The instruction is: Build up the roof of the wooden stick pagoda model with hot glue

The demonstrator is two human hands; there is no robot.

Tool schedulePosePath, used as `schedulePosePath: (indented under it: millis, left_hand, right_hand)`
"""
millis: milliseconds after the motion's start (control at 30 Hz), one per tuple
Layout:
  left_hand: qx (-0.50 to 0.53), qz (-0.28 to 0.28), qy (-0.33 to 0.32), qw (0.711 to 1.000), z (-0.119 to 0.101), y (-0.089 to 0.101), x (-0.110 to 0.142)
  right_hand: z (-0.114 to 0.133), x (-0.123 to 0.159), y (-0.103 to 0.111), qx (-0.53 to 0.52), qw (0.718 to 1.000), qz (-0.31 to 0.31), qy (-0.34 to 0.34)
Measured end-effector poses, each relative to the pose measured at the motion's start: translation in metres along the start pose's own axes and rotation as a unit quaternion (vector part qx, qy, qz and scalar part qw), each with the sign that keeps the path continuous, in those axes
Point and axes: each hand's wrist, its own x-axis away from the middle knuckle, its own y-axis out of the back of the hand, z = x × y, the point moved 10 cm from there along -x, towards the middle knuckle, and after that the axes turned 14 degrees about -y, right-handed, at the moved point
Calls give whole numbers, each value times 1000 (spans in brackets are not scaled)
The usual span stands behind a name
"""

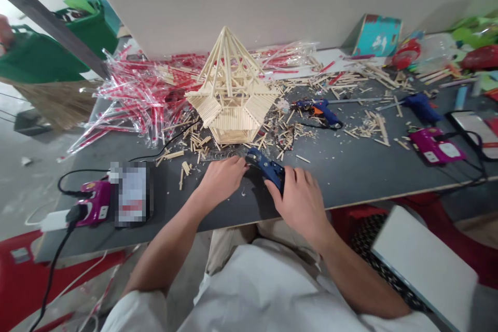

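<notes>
My right hand (301, 197) is wrapped round a blue hand cutter (268, 168), whose dark head points left. At that head, my left hand (225, 176) is closed in a pinch. Whatever lies between its fingertips is too small or hidden to make out. Just beyond both hands stands a model pavilion (235, 116) of pale wooden sticks, with a pointed open frame on top and slatted panels below. A clear ruler-like strip (218, 155) lies on the desk between the left hand and the model.
Plastic wrappers with red strips (143, 98) pile up at left. Short sticks (196, 140) litter the grey desk (361, 166). Blue glue guns (324, 111) (424, 108) lie at right. Purple power strips (436, 146) (95, 202), cables and a blurred phone (132, 194) sit towards the sides.
</notes>
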Motion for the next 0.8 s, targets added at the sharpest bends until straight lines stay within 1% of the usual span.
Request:
schedulePosePath:
  millis: [67, 133, 233, 300, 333, 367, 433, 500, 533, 567, 600, 633, 700, 800]
  left_hand:
    - [2, -13, -10, 1000, 1, -1, 0]
    - [5, -29, -18, 999, 3, -1, 0]
    - [7, -37, -18, 999, 7, -2, 0]
    - [7, -39, -18, 999, 8, -2, 0]
    - [5, -41, -19, 999, 8, -2, 1]
    - [4, -43, -19, 999, 8, -3, 0]
    - [3, -47, -20, 999, 7, -4, 0]
    - [4, -49, -22, 999, 6, -6, -1]
    - [5, -50, -24, 998, 6, -7, -2]
    - [6, -52, -27, 998, 5, -8, -2]
    - [6, -52, -29, 998, 5, -8, -3]
    - [6, -53, -32, 998, 4, -9, -4]
    - [5, -51, -34, 998, 4, -9, -4]
    - [5, -48, -39, 998, 2, -9, -4]
  right_hand:
    - [-1, 2, -3, 27, 999, -27, 7]
    - [0, 2, -4, 29, 998, -44, 25]
    - [-1, -10, 3, 2, 997, -23, 74]
    - [-9, -34, 17, -33, 996, -8, 88]
    - [-17, -52, 28, -49, 995, -19, 82]
    - [-26, -72, 40, -54, 995, -42, 67]
    - [-37, -116, 55, -30, 995, -76, 64]
    - [-39, -157, 51, 38, 993, -71, 90]
    - [-38, -175, 45, 92, 988, -67, 106]
    - [-33, -188, 34, 149, 978, -48, 139]
    - [-31, -198, 26, 172, 971, -36, 160]
    - [-26, -205, 19, 194, 963, -25, 184]
    - [-17, -210, 7, 216, 948, -5, 232]
    - [-5, -205, -2, 247, 924, 10, 293]
